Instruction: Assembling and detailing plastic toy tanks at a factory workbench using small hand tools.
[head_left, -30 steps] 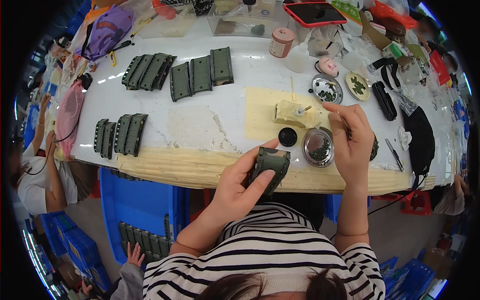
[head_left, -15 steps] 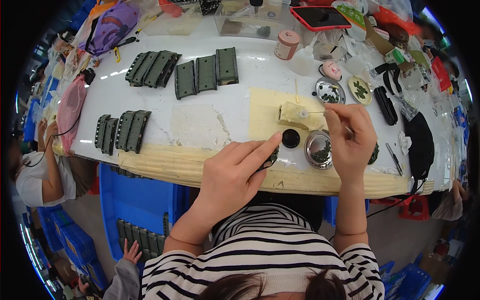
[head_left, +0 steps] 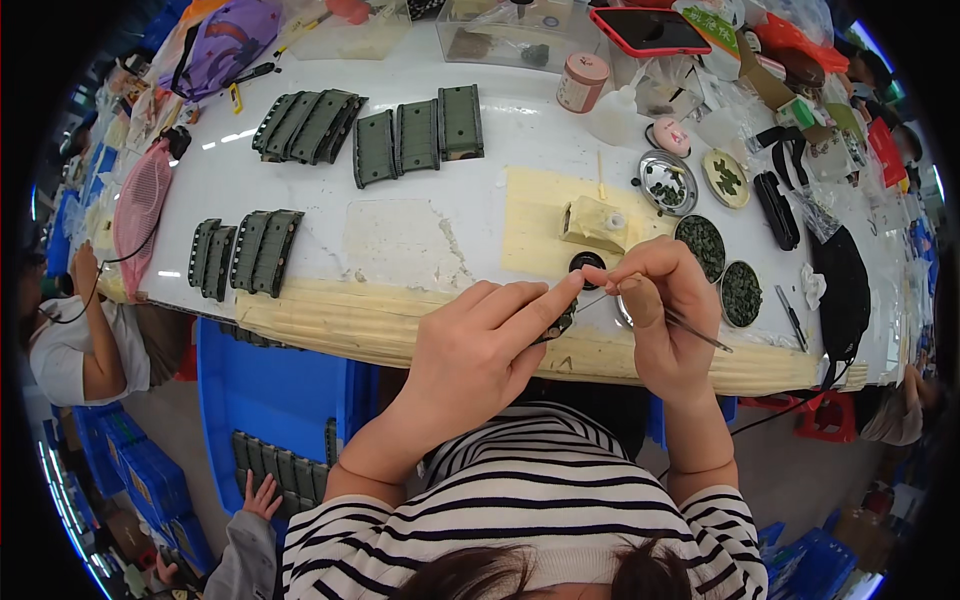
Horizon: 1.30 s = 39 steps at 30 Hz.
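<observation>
My left hand (head_left: 480, 335) is closed around a small dark green piece (head_left: 563, 322), mostly hidden under its fingers, above the table's padded front edge. My right hand (head_left: 672, 325) pinches a thin needle-like tool (head_left: 594, 302), whose tip reaches to that piece. A slim dark metal tool (head_left: 708, 338), perhaps tweezers, sticks out from the right palm. Just beyond the fingertips lies a round black cap (head_left: 585, 261). Behind it, a pale yellow block (head_left: 588, 225) with a white nozzle (head_left: 615, 219) stands on a yellow sheet (head_left: 525, 215). A metal dish is mostly covered by my right hand.
Round dishes of dark green bits (head_left: 699, 248) stand to the right. Curved green strips (head_left: 417, 135) lie in groups at the left and back. A red-edged phone (head_left: 650, 32) and a pink jar (head_left: 582, 82) stand behind. Another person's hand (head_left: 263, 495) rests by a blue bin (head_left: 265, 390).
My right hand has moved left and nearer, bringing the needle-like tool from the white nozzle to the piece in my left hand. The left hand stays nearly in place.
</observation>
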Each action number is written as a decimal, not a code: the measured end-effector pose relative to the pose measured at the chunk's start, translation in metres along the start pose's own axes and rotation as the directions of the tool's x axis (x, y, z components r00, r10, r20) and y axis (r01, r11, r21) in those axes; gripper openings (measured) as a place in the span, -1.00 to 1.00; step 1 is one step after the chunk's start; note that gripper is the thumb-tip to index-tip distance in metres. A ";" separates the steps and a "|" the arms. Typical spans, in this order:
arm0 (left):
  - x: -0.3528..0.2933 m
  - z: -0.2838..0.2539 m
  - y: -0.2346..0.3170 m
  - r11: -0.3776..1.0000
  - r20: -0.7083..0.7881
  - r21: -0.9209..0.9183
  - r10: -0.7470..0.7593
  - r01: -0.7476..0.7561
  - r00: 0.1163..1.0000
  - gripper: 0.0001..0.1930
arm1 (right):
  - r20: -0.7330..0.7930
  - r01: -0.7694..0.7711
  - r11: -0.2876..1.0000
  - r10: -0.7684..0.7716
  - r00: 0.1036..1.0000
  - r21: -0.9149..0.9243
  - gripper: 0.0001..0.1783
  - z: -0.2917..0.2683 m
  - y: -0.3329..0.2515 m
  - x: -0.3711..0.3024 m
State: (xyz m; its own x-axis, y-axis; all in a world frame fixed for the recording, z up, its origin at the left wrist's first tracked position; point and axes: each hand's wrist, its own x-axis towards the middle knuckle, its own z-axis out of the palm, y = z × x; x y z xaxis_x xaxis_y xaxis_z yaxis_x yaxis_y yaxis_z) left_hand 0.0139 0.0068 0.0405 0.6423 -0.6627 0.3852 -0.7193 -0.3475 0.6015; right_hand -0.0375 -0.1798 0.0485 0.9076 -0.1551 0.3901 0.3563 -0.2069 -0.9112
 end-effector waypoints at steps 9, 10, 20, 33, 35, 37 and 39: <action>0.000 0.000 -0.001 1.000 0.002 0.004 -0.005 0.005 1.000 -0.33 | 0.002 0.029 0.996 -0.029 1.000 -0.079 -0.95 0.002 -0.001 0.002; 0.000 0.000 -0.001 1.000 0.001 0.003 -0.004 0.004 1.000 -0.33 | 0.009 0.027 0.995 -0.026 1.000 -0.091 -0.96 0.001 -0.001 0.002; 0.000 -0.005 -0.005 0.994 0.013 -0.087 -0.067 0.068 0.998 -0.40 | -0.269 -0.019 0.927 -0.089 0.959 -0.373 -0.95 -0.020 0.015 0.020; -0.002 -0.014 -0.069 0.622 -0.085 -0.689 -0.579 0.372 0.811 -0.76 | -0.162 0.019 0.759 -0.163 0.973 -0.651 -0.73 -0.014 0.015 0.025; 0.003 -0.011 -0.068 0.672 -0.160 -0.645 -0.584 0.364 0.796 -0.74 | -0.161 0.075 0.761 -0.231 0.960 -0.645 -0.73 -0.017 0.016 0.019; 0.004 -0.009 -0.075 0.895 -0.298 -0.227 -0.439 0.384 0.847 -0.73 | -0.185 0.124 0.778 -0.296 0.937 -0.616 -0.79 -0.018 0.013 0.017; 0.004 -0.005 -0.076 0.923 -0.356 0.022 -0.351 0.383 0.866 -0.72 | -0.190 0.123 0.756 -0.313 0.931 -0.642 -0.82 -0.019 0.015 0.015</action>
State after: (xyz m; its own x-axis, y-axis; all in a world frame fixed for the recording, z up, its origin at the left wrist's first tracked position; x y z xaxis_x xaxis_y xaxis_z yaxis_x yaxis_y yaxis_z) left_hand 0.0725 0.0342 -0.0008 0.9029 -0.2155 0.3718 -0.4239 -0.5893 0.6878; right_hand -0.0232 -0.2039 0.0432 0.6913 -0.2629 0.6731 0.2387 -0.7961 -0.5561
